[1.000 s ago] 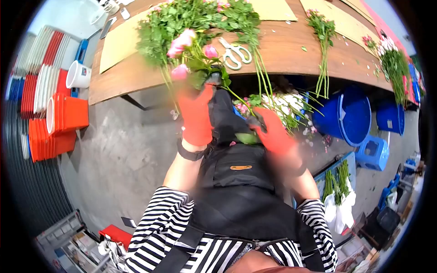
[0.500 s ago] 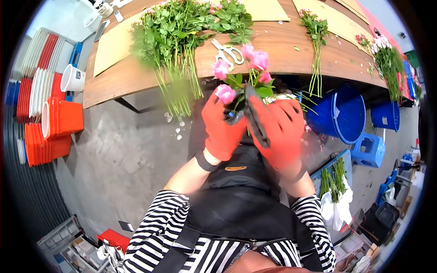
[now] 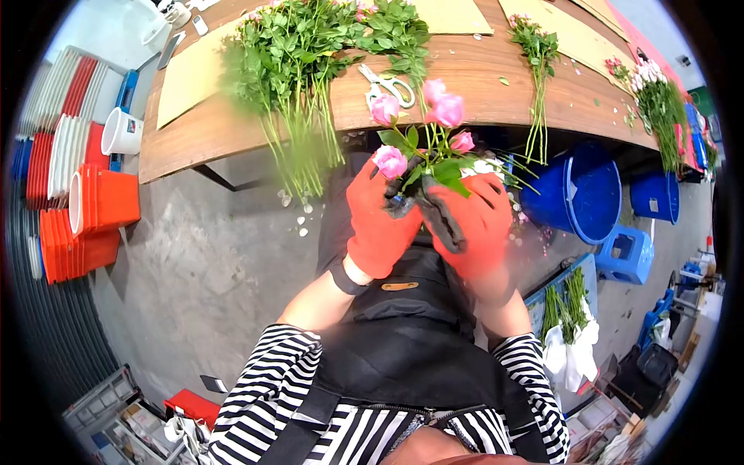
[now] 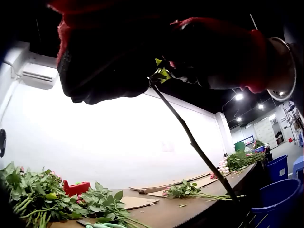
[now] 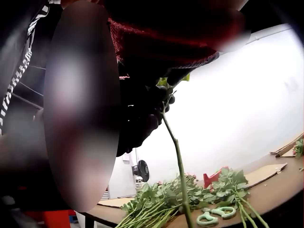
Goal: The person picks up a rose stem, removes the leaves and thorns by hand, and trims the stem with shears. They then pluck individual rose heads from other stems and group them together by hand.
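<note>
Both hands wear orange-red gloves with dark palms and meet in front of the apron. My left hand (image 3: 381, 225) holds a stem of pink roses (image 3: 448, 111) just below its blooms. Close beside it, my right hand (image 3: 482, 232) has its thumb and fingers on the same stem, by the green leaves (image 3: 449, 172). The bare lower stem (image 4: 187, 130) slants down out of the hands in the left wrist view. Seen from the right wrist, the stem (image 5: 178, 154) hangs below the dark gloved fingers (image 5: 147, 124). The gloves hide the grip point.
On the wooden table (image 3: 480, 101) lie a heap of leafy rose stems (image 3: 298, 62), scissors (image 3: 387, 85) and a smaller bunch (image 3: 539, 58). Blue buckets (image 3: 577, 190) stand under its right side. Orange crates (image 3: 108, 190) are stacked at the left, and a blue stool (image 3: 626, 256) stands right.
The hands were apart, the left holding the roses out near the table. They came together before the apron with the blooms upright; since then the roses have shifted and turned slightly.
</note>
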### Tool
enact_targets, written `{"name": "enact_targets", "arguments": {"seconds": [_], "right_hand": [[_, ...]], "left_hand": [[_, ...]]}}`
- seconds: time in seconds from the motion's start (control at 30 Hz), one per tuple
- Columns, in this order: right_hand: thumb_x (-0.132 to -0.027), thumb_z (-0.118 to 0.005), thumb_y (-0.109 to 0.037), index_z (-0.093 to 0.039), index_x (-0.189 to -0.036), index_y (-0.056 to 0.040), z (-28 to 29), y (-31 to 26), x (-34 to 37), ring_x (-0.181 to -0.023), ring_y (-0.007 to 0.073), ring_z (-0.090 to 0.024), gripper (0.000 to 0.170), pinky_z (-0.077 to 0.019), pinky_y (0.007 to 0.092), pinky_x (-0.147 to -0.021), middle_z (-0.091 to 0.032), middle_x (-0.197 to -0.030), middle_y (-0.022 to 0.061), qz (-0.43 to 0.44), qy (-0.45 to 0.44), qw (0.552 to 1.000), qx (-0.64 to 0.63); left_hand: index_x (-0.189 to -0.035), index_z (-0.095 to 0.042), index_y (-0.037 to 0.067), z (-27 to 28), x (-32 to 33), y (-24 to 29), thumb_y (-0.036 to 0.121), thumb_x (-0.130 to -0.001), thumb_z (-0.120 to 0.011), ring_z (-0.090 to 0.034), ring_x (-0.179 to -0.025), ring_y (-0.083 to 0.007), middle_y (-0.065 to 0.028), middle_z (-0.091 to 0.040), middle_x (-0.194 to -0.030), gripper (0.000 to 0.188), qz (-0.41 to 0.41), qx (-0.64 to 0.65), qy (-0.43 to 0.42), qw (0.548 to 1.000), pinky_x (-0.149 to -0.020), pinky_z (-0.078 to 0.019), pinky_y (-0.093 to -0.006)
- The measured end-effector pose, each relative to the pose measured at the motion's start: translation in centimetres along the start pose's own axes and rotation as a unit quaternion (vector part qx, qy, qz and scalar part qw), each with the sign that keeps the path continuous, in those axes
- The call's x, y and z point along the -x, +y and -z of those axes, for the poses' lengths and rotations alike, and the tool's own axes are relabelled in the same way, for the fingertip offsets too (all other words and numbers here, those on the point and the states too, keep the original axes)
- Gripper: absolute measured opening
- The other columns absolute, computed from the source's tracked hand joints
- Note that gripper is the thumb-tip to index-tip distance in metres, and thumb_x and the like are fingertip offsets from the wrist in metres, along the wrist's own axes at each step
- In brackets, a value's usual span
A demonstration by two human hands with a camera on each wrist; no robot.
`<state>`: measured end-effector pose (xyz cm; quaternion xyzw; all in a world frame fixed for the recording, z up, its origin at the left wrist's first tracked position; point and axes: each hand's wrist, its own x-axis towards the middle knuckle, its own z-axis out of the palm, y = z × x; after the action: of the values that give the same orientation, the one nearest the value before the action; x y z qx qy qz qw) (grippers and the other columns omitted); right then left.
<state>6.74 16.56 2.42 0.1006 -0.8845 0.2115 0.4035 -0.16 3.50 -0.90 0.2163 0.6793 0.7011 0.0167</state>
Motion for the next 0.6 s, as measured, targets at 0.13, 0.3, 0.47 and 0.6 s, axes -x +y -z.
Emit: {"name": "enact_targets", "arguments": {"seconds": [0.13,0.3,0.47,0.6], "right_hand": [[-0.063,-0.082,-0.006,-0.069,-0.093,-0.005,0.5,0.5,2.2,-0.075,0.0279,-0.059,0.033,-0.0488,0.0405,-0.069,-0.065,-0.084,0.006,-0.053,0.03,0.998,-0.019],[-0.066,-0.08,0.0,-0.066,-0.092,-0.0028,0.5,-0.2,3.4,-0.074,0.0288,-0.062,0.03,-0.0499,0.0393,-0.07,-0.068,-0.091,0.0106,-0.214,0.035,0.967,-0.132],[-0.072,-0.076,0.002,-0.063,-0.102,0.002,1.1,-2.5,4.8,-0.079,0.0193,-0.065,0.032,-0.0506,0.0293,-0.073,-0.068,-0.093,0.0112,-0.4,0.23,0.82,-0.34],[-0.072,-0.076,-0.001,-0.062,-0.117,-0.0025,3.0,1.7,4.7,-0.089,0.0212,-0.064,0.047,-0.0508,0.0307,-0.076,-0.067,-0.102,0.0122,-0.327,-0.063,0.923,-0.193]], "left_hand": [[-0.104,-0.069,0.003,-0.6,0.7,1.2,0.001,-0.065,-0.077,-0.065,-0.091,-0.0366,-0.0177,-0.065,-0.107,0.039,-0.164,-0.157,0.033,0.973,-0.078,-0.0522,-0.0396],[-0.104,-0.068,0.002,-1.7,0.7,1.0,0.004,-0.07,-0.076,-0.065,-0.091,-0.0358,-0.0189,-0.066,-0.107,0.035,-0.125,-0.129,0.041,0.983,-0.079,-0.0513,-0.0389],[-0.109,-0.064,-0.002,0.3,-1.3,-4.5,0.006,-0.08,-0.072,-0.065,-0.081,-0.0225,-0.0147,-0.069,-0.093,0.032,-0.03,-0.161,0.164,0.973,-0.077,-0.0504,-0.0325],[-0.114,-0.061,-0.001,2.2,-1.9,-2.5,0.007,-0.081,-0.074,-0.064,-0.092,-0.0165,-0.0082,-0.068,-0.102,0.036,0.092,0.052,0.07,0.992,-0.082,-0.05,-0.0308]]}}
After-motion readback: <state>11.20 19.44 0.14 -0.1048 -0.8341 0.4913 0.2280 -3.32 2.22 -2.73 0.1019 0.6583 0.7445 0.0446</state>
